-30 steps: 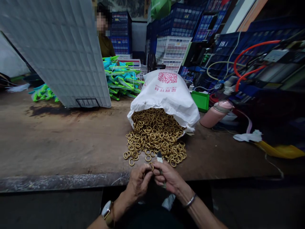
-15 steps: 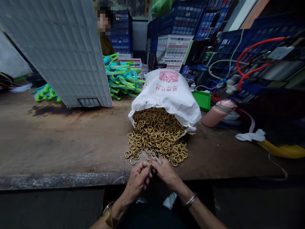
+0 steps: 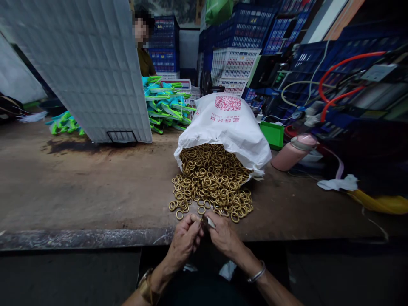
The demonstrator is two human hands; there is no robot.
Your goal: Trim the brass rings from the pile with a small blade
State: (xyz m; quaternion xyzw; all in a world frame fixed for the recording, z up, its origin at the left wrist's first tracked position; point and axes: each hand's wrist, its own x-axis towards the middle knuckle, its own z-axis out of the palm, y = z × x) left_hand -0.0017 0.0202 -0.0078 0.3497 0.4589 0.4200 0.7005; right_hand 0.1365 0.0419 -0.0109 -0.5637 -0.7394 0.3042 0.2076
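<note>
At the table's front edge my left hand (image 3: 185, 236) is closed, pinching a brass-coloured ring that is mostly covered by the fingers. My right hand (image 3: 225, 233) grips a small tool (image 3: 211, 222) with a pale body and a dark tip; its exact kind cannot be made out. The dark tip meets the ring between the two hands. Just beyond them, a heap of loose brass-coloured rings (image 3: 213, 187) spills from the mouth of a white woven sack (image 3: 228, 127), which lies on its side with red print on top.
The brown table (image 3: 105, 191) carries a tall grey ribbed panel (image 3: 83, 76), green-and-blue plastic pieces (image 3: 167, 104), a green tray (image 3: 272, 135) and a pink bottle (image 3: 293, 152). Red hoses (image 3: 331, 76) run at right. Behind stand stacked crates (image 3: 236, 63) and a person (image 3: 145, 59).
My right hand has turned the tool from pointing up and away to pointing left, its dark tip now at the ring. My left hand stays nearly in place.
</note>
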